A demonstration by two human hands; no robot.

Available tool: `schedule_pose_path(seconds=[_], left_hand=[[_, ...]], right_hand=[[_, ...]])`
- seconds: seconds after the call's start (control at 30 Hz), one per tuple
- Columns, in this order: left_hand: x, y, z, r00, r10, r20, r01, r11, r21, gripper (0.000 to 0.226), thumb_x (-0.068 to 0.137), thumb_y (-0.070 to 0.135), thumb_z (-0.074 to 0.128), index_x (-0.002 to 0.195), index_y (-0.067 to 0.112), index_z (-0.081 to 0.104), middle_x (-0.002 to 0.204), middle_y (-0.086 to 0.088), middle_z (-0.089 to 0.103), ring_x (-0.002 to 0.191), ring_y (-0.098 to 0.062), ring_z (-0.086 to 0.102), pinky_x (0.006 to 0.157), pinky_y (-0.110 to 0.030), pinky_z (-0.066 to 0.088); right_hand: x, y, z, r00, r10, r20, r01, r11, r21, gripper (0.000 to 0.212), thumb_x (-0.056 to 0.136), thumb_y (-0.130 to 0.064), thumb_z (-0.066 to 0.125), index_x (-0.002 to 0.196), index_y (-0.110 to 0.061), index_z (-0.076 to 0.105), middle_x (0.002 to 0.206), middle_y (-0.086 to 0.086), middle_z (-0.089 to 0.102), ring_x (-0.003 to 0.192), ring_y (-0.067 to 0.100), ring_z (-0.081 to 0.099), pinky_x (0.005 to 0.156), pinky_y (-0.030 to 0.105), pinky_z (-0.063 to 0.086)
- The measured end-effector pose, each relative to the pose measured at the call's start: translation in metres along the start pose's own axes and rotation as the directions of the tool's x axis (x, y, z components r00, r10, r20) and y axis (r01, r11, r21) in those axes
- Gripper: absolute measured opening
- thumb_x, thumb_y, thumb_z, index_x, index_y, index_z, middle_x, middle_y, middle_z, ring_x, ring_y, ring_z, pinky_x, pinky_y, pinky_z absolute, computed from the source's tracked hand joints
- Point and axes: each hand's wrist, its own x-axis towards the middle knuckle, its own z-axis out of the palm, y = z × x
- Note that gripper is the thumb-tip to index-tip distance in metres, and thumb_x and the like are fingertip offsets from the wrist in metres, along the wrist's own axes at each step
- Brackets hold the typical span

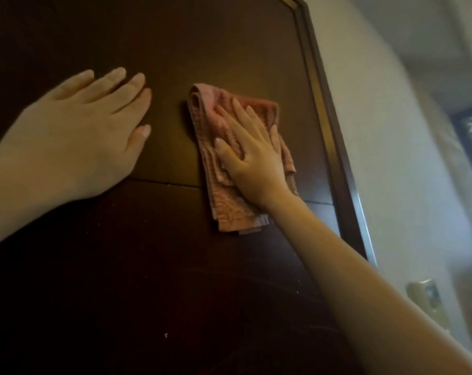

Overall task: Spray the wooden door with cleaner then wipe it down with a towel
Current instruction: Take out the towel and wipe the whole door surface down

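The dark brown wooden door (159,44) fills most of the view. A folded pink towel (229,212) lies flat against it, right of centre. My right hand (252,155) presses on the towel with straight, spread fingers. My left hand (86,125) rests flat on the bare door to the left of the towel, fingers straight, holding nothing. No spray bottle is in sight.
The door's dark frame (335,147) runs down the right side. Beyond it is a pale wall (391,131) with a light switch plate (425,295) low on the right. A thin seam (159,182) crosses the door between the hands.
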Motion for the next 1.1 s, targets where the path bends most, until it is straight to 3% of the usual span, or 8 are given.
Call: schedule_pose_path(seconds=[0.13, 0.33, 0.43, 0.57, 0.7, 0.87, 0.97, 1.1], left_hand=[[-0.011, 0.008, -0.011, 0.997, -0.012, 0.072, 0.015, 0.999, -0.039, 0.073, 0.08, 0.046, -0.012, 0.147, 0.019, -0.005, 0.157, 0.002, -0.008, 0.143, -0.014, -0.009, 0.113, -0.033, -0.006], [-0.041, 0.014, -0.001, 0.993, -0.022, -0.116, 0.019, 0.999, -0.026, 0.06, 0.095, 0.037, 0.013, 0.139, 0.003, 0.035, 0.146, -0.014, 0.037, 0.137, -0.028, 0.031, 0.109, -0.042, 0.019], [-0.043, 0.017, 0.003, 0.988, -0.025, -0.149, 0.022, 1.0, -0.021, 0.058, 0.095, 0.035, 0.015, 0.139, 0.003, 0.035, 0.146, -0.015, 0.036, 0.137, -0.029, 0.03, 0.11, -0.042, 0.019], [-0.042, 0.019, -0.001, 0.989, -0.032, -0.144, 0.029, 0.999, -0.026, 0.061, 0.094, 0.036, 0.005, 0.145, 0.007, 0.019, 0.154, -0.011, 0.019, 0.143, -0.025, 0.014, 0.114, -0.039, 0.008], [-0.043, 0.022, -0.003, 0.987, -0.042, -0.155, 0.037, 0.999, -0.035, 0.072, 0.086, 0.041, 0.001, 0.145, 0.005, 0.022, 0.153, -0.012, 0.022, 0.142, -0.027, 0.016, 0.115, -0.041, 0.01], [-0.041, 0.018, 0.003, 0.987, -0.025, -0.161, 0.022, 1.0, -0.018, 0.066, 0.091, 0.041, 0.008, 0.144, 0.006, 0.025, 0.152, -0.013, 0.026, 0.141, -0.028, 0.02, 0.113, -0.043, 0.012], [-0.043, 0.016, 0.009, 0.984, -0.027, -0.174, 0.022, 0.999, -0.028, 0.059, 0.097, 0.038, 0.012, 0.141, 0.003, 0.032, 0.148, -0.015, 0.033, 0.138, -0.031, 0.027, 0.11, -0.047, 0.018], [-0.044, 0.016, 0.011, 0.983, -0.013, -0.182, 0.01, 1.0, -0.018, 0.061, 0.094, 0.039, 0.013, 0.139, 0.004, 0.034, 0.147, -0.015, 0.036, 0.137, -0.03, 0.03, 0.109, -0.046, 0.021]], right_hand=[[-0.008, 0.031, -0.007, 0.994, 0.103, -0.02, -0.104, 0.994, -0.018, 0.067, 0.082, -0.062, 0.021, 0.144, -0.037, 0.027, 0.156, -0.009, 0.017, 0.144, 0.01, 0.008, 0.114, 0.041, -0.002], [-0.033, 0.069, -0.018, 0.858, 0.506, -0.088, -0.509, 0.861, -0.016, 0.066, 0.083, -0.051, 0.023, 0.147, -0.033, 0.023, 0.157, -0.005, 0.017, 0.144, 0.014, 0.01, 0.116, 0.046, 0.0], [-0.03, 0.054, -0.014, 0.818, 0.573, -0.043, -0.574, 0.819, -0.013, 0.059, 0.091, -0.048, 0.028, 0.147, -0.034, 0.02, 0.158, -0.005, 0.011, 0.144, 0.017, 0.006, 0.115, 0.05, -0.003], [-0.021, 0.005, -0.002, 0.858, 0.512, -0.032, -0.512, 0.859, -0.007, 0.059, 0.092, -0.051, 0.03, 0.147, -0.036, 0.018, 0.158, -0.008, 0.007, 0.144, 0.016, 0.002, 0.114, 0.049, -0.006], [-0.03, -0.048, 0.018, 0.967, 0.254, -0.03, -0.255, 0.967, -0.01, 0.062, 0.087, -0.056, 0.028, 0.146, -0.036, 0.024, 0.158, -0.008, 0.011, 0.144, 0.013, 0.0, 0.113, 0.044, -0.01], [-0.04, -0.027, 0.006, 0.991, 0.127, -0.036, -0.124, 0.99, 0.074, 0.057, 0.088, -0.052, 0.035, 0.143, -0.037, 0.032, 0.155, -0.008, 0.02, 0.144, 0.01, 0.006, 0.116, 0.045, -0.003], [-0.046, 0.002, 0.0, 0.99, 0.139, -0.028, -0.139, 0.99, 0.014, 0.063, 0.084, -0.059, 0.024, 0.144, -0.038, 0.026, 0.156, -0.01, 0.017, 0.144, 0.01, 0.006, 0.116, 0.043, -0.001], [-0.051, 0.038, -0.007, 0.95, 0.305, -0.063, -0.307, 0.951, -0.028, 0.068, 0.085, -0.06, 0.022, 0.146, -0.032, 0.024, 0.156, -0.007, 0.017, 0.144, 0.012, 0.009, 0.117, 0.043, 0.002]])
